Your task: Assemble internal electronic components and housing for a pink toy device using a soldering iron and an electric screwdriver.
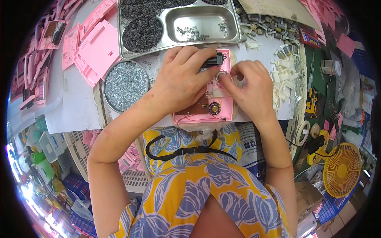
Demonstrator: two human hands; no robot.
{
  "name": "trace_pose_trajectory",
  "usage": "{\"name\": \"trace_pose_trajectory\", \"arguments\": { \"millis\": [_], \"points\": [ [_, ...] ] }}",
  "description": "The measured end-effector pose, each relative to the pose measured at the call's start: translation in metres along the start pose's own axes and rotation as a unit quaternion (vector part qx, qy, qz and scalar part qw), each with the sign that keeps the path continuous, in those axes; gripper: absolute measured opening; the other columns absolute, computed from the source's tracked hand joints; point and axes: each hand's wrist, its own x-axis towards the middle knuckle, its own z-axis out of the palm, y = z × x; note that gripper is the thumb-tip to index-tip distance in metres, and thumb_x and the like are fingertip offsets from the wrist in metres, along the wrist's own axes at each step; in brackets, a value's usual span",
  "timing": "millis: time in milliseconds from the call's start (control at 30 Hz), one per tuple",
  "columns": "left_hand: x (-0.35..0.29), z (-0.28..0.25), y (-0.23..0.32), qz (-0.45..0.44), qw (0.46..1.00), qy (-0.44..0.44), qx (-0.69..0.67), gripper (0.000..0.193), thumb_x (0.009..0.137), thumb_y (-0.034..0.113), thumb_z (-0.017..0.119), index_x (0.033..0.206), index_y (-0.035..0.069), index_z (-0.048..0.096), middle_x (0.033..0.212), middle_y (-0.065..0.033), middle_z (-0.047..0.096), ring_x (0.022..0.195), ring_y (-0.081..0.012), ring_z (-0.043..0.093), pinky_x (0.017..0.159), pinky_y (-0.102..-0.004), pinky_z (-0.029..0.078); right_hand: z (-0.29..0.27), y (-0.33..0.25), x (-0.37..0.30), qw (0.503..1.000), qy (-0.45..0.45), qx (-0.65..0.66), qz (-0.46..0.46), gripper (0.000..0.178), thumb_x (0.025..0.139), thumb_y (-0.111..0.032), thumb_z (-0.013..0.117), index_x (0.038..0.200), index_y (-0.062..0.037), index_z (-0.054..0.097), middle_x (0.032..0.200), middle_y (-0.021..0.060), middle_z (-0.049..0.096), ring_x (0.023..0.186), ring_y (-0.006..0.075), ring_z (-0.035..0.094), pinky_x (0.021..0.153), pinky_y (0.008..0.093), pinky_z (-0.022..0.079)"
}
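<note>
A pink plastic casing [226, 104] lies in front of me with its inside up. It holds a brown circuit board [197, 108], a small round speaker-like part [214, 108] and thin wires. My left hand [180, 77] reaches over the casing's left side, fingers curled on a black block-shaped part [214, 60] at the far end. From the right comes my right hand [252, 89], its fingers bent and the thumb tip pressed into the casing near a small metallic piece [221, 76]. Whatever lies under these fingertips is mostly hidden.
Beyond the casing stands a metal compartment tray [180, 47] with many springs. A round tin [148, 85] of small screws is at left, near pink panels [97, 49]. White plastic parts [282, 79] and small motors [274, 25] lie at right. A yellow fan [342, 169] stands lower right.
</note>
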Motion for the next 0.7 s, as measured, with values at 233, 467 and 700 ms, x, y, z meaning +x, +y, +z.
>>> {"name": "trace_pose_trajectory", "arguments": {
  "millis": [233, 467, 700],
  "points": [
    [-0.006, 0.008, 0.003, 0.001, 1.0, 0.004, 0.021, 0.04, 0.071, 0.018, 0.075, 0.111, 0.019, 0.074, 0.137, -0.0031, 0.057, 0.114, -0.0261, 0.054, 0.1, -0.0447, 0.04, -0.004, -0.01, 0.014, 0.99, -0.051, -0.124, -0.033, 0.02, 0.077, -0.022, 0.073, 0.07, -0.0056, 0.064, 0.071, 0.0097, 0.066, 0.071, 0.0298, 0.063, 0.066, 0.0424, 0.051],
    [-0.011, 0.011, 0.006, -0.006, 0.999, 0.007, 0.045, 0.038, 0.073, 0.019, 0.075, 0.111, 0.02, 0.074, 0.139, -0.0017, 0.056, 0.113, -0.0248, 0.053, 0.102, -0.0446, 0.036, -0.007, -0.002, 0.015, 0.977, -0.14, 0.071, 0.143, 0.019, 0.079, -0.02, 0.071, 0.074, -0.0027, 0.065, 0.074, 0.0133, 0.068, 0.073, 0.0318, 0.066, 0.065, 0.0427, 0.052],
    [-0.013, 0.013, 0.007, -0.012, 0.999, 0.014, 0.031, 0.036, 0.074, 0.018, 0.073, 0.11, 0.018, 0.074, 0.138, -0.002, 0.057, 0.112, -0.0234, 0.053, 0.103, -0.0447, 0.035, -0.012, 0.006, -0.007, 0.965, -0.08, 0.187, 0.162, 0.023, 0.082, -0.019, 0.073, 0.088, 0.0026, 0.071, 0.076, 0.0156, 0.071, 0.065, 0.0279, 0.067, 0.064, 0.0362, 0.053]
  ]
}}
